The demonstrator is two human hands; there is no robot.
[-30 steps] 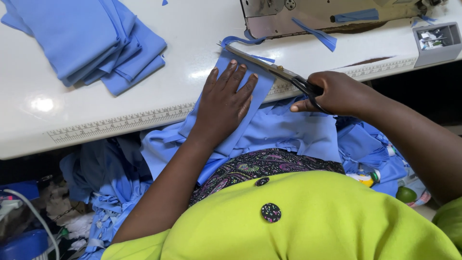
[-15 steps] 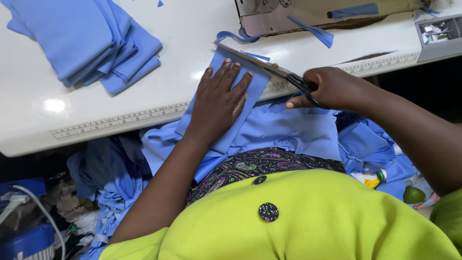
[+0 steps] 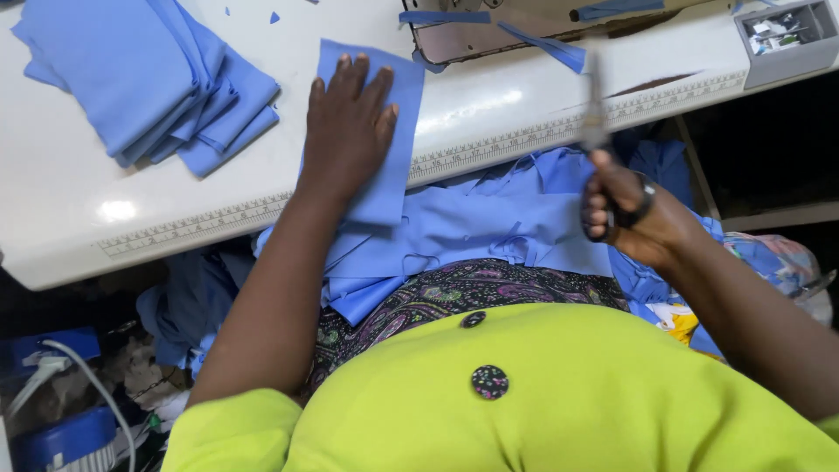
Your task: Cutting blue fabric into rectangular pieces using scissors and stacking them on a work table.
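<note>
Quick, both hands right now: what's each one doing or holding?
Left hand: open, fingers spread, pressed flat on the blue fabric piece on the white table.
Right hand: closed around the scissors, blades pointing up off the fabric.

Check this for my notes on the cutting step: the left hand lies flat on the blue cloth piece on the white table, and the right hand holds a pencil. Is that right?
Not quite. The head view shows the right hand holding scissors, blades pointing up, not a pencil. The rest stands: the left hand lies flat on the blue cloth piece on the white table.
</note>
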